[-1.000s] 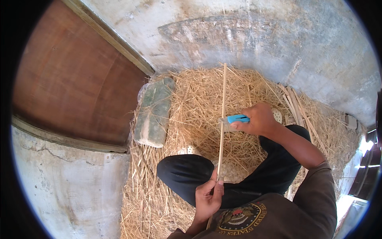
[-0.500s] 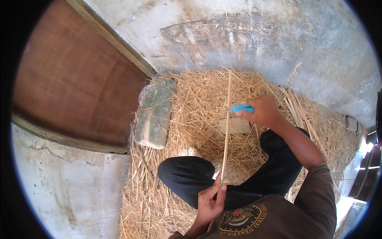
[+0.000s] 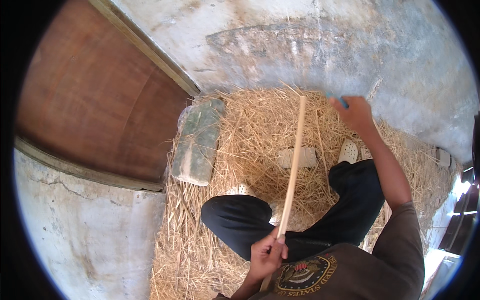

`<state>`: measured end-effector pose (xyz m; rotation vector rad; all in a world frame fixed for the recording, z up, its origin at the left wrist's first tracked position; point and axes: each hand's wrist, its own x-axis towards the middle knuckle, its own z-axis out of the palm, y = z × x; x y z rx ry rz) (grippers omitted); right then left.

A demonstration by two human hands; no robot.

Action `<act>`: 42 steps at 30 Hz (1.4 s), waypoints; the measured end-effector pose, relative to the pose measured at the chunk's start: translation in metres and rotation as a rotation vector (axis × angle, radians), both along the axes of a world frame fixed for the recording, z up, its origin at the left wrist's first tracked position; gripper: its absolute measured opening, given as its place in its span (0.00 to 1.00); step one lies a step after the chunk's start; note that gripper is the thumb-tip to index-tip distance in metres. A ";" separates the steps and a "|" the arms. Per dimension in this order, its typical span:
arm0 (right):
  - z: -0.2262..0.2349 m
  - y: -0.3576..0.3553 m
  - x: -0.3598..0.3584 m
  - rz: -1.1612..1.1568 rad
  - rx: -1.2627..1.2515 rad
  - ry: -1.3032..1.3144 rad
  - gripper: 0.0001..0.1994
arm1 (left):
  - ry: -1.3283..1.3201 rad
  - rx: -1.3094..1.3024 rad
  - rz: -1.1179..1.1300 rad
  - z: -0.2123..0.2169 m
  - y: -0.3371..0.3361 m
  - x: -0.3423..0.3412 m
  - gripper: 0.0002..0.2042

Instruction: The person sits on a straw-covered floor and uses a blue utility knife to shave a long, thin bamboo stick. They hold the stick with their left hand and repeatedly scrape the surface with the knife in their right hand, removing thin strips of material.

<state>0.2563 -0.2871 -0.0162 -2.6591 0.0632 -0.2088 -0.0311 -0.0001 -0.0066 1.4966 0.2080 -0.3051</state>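
Head camera view, looking down on a seated person in dark trousers and a brown shirt, legs folded over a bed of straw [image 3: 260,130] on a concrete floor. The left hand [image 3: 266,254], at about six o'clock, has its fingers clenched around the lower part of a long, thin, pale wooden stick [image 3: 293,165], which rises from that hand toward twelve o'clock, tilted slightly right, its upper tip over the straw. The right hand [image 3: 356,112] is stretched out at about one o'clock, well apart from the stick's tip, fingers closed on a small blue tool [image 3: 336,98], mostly hidden. At ten o'clock from the knees lies a greenish stone block [image 3: 197,142] on the straw's edge beside a brown wooden door [image 3: 95,95]. A pale flat block [image 3: 300,158] lies just behind the stick.
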 end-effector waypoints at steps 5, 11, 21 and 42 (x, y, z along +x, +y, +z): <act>-0.020 0.053 -0.071 0.519 0.015 -0.219 0.35 | 0.008 -0.143 0.038 -0.007 0.008 0.035 0.19; -0.014 0.068 -0.079 0.663 0.070 -0.161 0.35 | -0.032 -0.180 0.024 -0.003 0.001 0.051 0.19; -0.018 0.067 -0.080 0.682 0.052 -0.208 0.32 | 0.011 -0.484 0.027 -0.014 0.001 0.053 0.18; -0.010 0.041 -0.025 0.329 0.097 -0.244 0.32 | 0.162 -0.949 0.037 -0.018 -0.004 0.038 0.18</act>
